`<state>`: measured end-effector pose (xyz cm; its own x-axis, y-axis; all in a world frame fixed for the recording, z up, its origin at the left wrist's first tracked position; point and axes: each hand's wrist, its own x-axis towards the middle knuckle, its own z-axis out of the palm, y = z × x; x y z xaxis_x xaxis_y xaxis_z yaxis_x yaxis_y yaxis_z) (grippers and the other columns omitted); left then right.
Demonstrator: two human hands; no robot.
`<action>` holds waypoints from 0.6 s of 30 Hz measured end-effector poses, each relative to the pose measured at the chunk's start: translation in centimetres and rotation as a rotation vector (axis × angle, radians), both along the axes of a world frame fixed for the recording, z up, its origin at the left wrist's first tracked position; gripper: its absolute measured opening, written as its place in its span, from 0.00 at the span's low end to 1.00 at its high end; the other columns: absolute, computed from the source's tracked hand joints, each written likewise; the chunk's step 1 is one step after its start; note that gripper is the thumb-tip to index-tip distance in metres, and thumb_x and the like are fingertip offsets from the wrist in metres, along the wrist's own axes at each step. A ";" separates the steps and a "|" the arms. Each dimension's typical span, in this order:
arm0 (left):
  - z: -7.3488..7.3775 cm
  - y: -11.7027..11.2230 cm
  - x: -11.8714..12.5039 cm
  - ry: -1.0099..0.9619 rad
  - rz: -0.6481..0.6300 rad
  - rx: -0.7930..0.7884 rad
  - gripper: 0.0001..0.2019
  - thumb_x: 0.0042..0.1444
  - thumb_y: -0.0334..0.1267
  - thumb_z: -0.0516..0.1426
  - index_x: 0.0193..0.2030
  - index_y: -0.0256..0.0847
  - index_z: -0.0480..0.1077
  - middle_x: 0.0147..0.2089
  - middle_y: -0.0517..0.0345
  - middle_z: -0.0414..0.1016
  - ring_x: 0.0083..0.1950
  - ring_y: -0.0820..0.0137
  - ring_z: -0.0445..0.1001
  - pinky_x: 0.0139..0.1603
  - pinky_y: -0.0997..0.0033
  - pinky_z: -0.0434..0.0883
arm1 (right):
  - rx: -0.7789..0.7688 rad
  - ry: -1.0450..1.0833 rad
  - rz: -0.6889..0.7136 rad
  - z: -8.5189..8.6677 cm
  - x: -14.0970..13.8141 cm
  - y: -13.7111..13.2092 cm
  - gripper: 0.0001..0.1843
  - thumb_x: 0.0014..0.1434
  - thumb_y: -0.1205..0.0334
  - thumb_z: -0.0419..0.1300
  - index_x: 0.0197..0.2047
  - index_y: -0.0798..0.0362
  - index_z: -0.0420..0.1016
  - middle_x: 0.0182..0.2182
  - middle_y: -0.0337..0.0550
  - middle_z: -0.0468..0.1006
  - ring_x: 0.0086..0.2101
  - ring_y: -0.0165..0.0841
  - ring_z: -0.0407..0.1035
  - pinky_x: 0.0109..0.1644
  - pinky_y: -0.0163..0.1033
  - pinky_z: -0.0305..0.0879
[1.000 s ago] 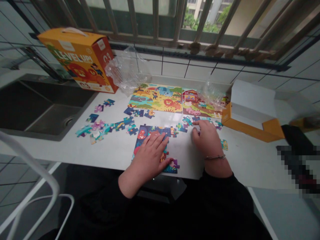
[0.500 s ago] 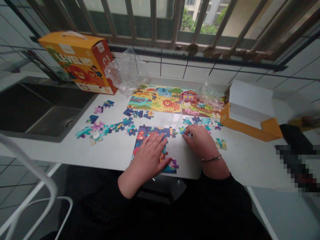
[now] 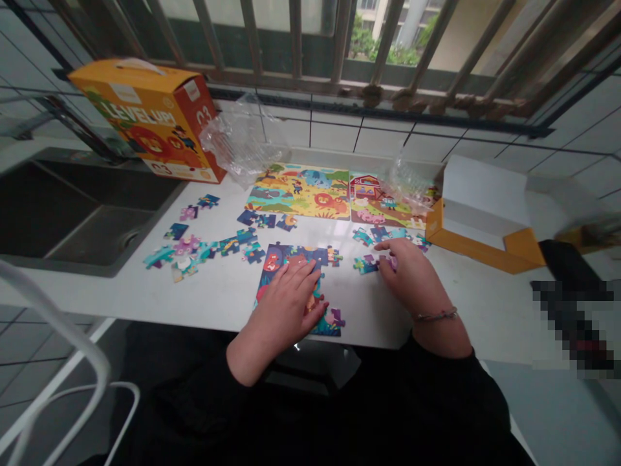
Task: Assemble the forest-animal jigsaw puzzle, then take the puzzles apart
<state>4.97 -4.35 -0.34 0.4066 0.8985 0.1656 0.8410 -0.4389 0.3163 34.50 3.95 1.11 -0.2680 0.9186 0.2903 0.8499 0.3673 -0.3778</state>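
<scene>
My left hand (image 3: 286,301) lies flat with its fingers stretched out over the partly joined jigsaw puzzle (image 3: 272,260), hiding its middle. The puzzle is dark blue with a red animal figure, and its right side has open, knobbed edges. To its right, my right hand (image 3: 410,272) is over the loose pieces, its thumb and forefinger apart. The thumb is at a purple and blue puzzle piece (image 3: 369,263); whether it presses on it I cannot tell. Behind that hand lies a group of teal and blue pieces (image 3: 363,235), partly covered by the fingers.
More loose pieces (image 3: 187,246) lie on the left of the white counter (image 3: 208,298). Behind are two finished picture puzzles, a safari (image 3: 301,191) and a farm (image 3: 369,207), clear plastic wrap (image 3: 242,142), an orange box (image 3: 145,123) and an opened carton (image 3: 485,226). A dark sink (image 3: 97,213) is at left.
My right hand has moved to the right, and its thumb and forefinger have spread apart. The pieces it covered now show to its left. My left hand stays on the puzzle.
</scene>
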 end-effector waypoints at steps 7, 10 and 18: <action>-0.3 -0.1 -0.1 -0.069 0.006 0.069 0.21 0.73 0.45 0.60 0.67 0.40 0.74 0.75 0.41 0.74 0.75 0.49 0.72 0.80 0.36 0.65 | -0.024 -0.173 -0.012 -1.0 -1.9 -0.8 0.14 0.67 0.50 0.69 0.49 0.49 0.77 0.44 0.52 0.83 0.45 0.49 0.75 0.50 0.52 0.70; -0.3 -0.2 -0.2 -0.086 0.006 0.081 0.19 0.72 0.44 0.60 0.65 0.40 0.75 0.73 0.40 0.75 0.74 0.49 0.74 0.78 0.35 0.67 | -0.063 -0.160 0.049 -0.9 -2.2 -0.9 0.10 0.67 0.56 0.68 0.49 0.48 0.77 0.44 0.50 0.83 0.47 0.49 0.75 0.52 0.52 0.70; -0.7 -0.1 -0.2 -0.128 -0.012 0.146 0.14 0.72 0.42 0.61 0.60 0.41 0.77 0.70 0.41 0.78 0.70 0.50 0.77 0.75 0.36 0.71 | -0.161 -0.111 0.185 0.7 -1.2 -1.5 0.14 0.63 0.67 0.71 0.50 0.48 0.77 0.48 0.47 0.86 0.48 0.47 0.78 0.56 0.52 0.72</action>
